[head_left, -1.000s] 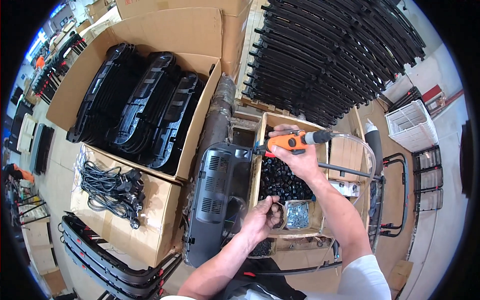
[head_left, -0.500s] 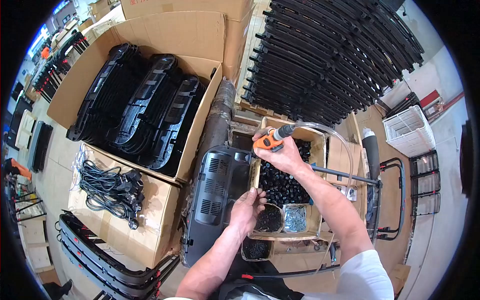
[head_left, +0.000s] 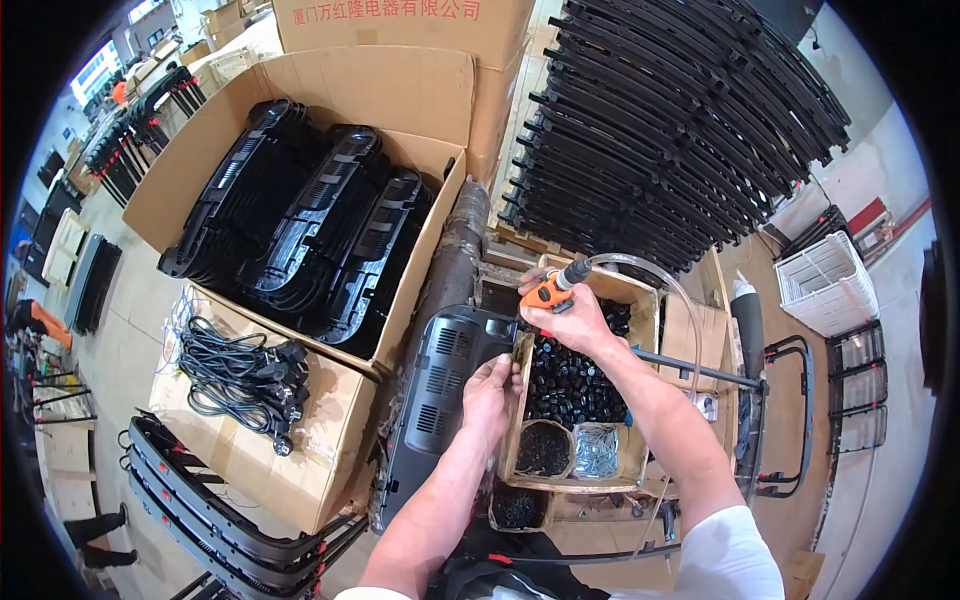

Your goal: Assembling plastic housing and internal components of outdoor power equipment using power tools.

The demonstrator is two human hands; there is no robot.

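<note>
My right hand is wrapped around an orange and black air screwdriver, with a clear hose curving from its top end. It is over the far left part of a parts box that holds many small black plastic pieces. My left hand is closed, thumb and fingers together, at the box's left side beside a long black vented plastic cover. Whatever those fingers may pinch is too small to make out. The screwdriver's working end is hidden by my right hand.
Black screws and silver screws sit in small containers nearest me. Left are a carton of black covers and a bundle of power cords. Stacked black frames stand behind; a white crate is at right.
The view has shifted, so the whole scene sits slightly lower and further right. My left hand has moved slightly away from me along the box edge. The right hand still grips the screwdriver.
</note>
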